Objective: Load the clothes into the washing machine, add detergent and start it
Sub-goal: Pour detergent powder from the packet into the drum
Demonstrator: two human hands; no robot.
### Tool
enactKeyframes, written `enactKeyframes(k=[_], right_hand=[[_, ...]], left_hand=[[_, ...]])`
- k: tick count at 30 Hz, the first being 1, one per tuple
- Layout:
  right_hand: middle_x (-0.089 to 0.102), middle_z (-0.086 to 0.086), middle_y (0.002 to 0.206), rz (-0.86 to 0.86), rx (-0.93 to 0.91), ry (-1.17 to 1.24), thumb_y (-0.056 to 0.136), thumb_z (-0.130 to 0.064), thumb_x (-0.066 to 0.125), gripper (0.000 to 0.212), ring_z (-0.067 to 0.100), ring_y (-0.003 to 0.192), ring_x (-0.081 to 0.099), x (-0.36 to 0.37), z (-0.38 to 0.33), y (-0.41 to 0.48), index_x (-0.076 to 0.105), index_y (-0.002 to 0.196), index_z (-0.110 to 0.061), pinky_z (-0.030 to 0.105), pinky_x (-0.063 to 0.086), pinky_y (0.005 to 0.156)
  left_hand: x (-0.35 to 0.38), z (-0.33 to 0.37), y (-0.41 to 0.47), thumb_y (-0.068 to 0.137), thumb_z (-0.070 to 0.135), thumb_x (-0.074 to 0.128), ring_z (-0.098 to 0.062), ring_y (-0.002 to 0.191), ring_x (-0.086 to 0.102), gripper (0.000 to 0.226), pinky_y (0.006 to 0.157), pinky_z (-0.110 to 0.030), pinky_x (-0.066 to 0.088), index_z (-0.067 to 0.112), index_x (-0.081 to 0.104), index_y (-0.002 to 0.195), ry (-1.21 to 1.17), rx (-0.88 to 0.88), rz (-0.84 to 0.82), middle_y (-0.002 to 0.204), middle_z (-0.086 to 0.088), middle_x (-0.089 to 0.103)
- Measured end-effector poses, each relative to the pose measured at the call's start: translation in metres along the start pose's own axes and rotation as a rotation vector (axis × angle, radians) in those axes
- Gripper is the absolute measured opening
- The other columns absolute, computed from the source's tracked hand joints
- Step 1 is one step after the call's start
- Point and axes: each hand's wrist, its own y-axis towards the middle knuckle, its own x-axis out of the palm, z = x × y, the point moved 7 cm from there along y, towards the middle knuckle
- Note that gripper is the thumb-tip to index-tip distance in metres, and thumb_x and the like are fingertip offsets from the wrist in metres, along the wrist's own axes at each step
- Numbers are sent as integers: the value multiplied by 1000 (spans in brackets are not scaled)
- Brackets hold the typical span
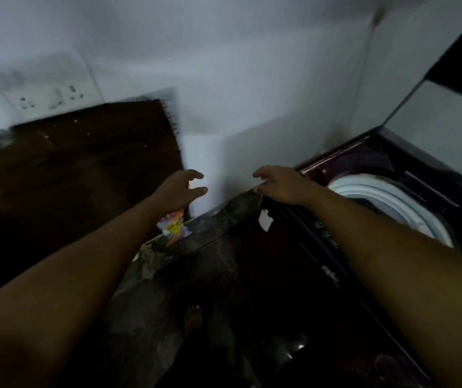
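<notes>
A dark maroon top-loading washing machine (294, 275) stands at the right with its lid (437, 113) raised. Its white drum rim (386, 203) shows inside the opening; I cannot see any clothes in it. My right hand (280, 184) hovers over the machine's left rear corner, fingers loosely spread and holding nothing. My left hand (181, 189) reaches out to the left of it, fingers relaxed and empty, above a colourful red and yellow packet (172, 226) that lies by the wall. The picture is blurred.
A dark brown wooden surface (70, 177) fills the left side. A white wall with a switchboard (51, 98) rises behind it. A grimy ledge (224, 217) runs between wall and machine. My bare foot (193, 317) shows on the dark floor below.
</notes>
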Motion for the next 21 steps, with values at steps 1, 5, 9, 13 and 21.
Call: enactKeyframes(k=[1, 5, 9, 13, 21], right_hand=[[56, 11, 144, -16, -10, 1, 94, -31, 67, 52, 23, 127, 57, 10, -8, 8, 54, 143, -17, 29, 42, 105], [55, 9, 144, -103, -38, 36, 94, -37, 67, 52, 24, 124, 57, 61, -38, 51, 53, 142, -22, 34, 45, 107], [55, 10, 143, -196, -53, 65, 95, -37, 66, 51, 26, 125, 56, 117, -55, 96, 52, 143, -23, 39, 45, 109], [58, 12, 139, -263, -37, 84, 95, -31, 65, 49, 30, 120, 60, 181, -59, 152, 53, 141, -19, 44, 49, 105], [56, 13, 143, -315, 50, 173, 97, -19, 65, 51, 28, 126, 56, 306, -24, 278, 51, 146, -14, 27, 44, 92]], left_hand=[[-3, -16, -4, 94, 37, 66, -27, 121, 57, 50, 104, -47, 48, 17, 56, 138, -20, -34, 7, 135, -10, 58], [-9, -88, -15, 94, 36, 66, -21, 127, 53, 51, 107, -44, 45, 17, 54, 140, -96, -178, 48, 139, -5, 56], [3, -156, -8, 95, 35, 66, -19, 111, 61, 46, 94, -37, 53, 17, 56, 136, -209, -291, 62, 126, -1, 61], [29, -229, 14, 93, 30, 69, -21, 107, 64, 37, 89, -37, 56, 21, 60, 128, -343, -379, 44, 122, -3, 64], [104, -370, 93, 92, 13, 69, -11, 99, 60, 35, 82, -20, 48, 5, 60, 125, -546, -562, 91, 108, 0, 64]])
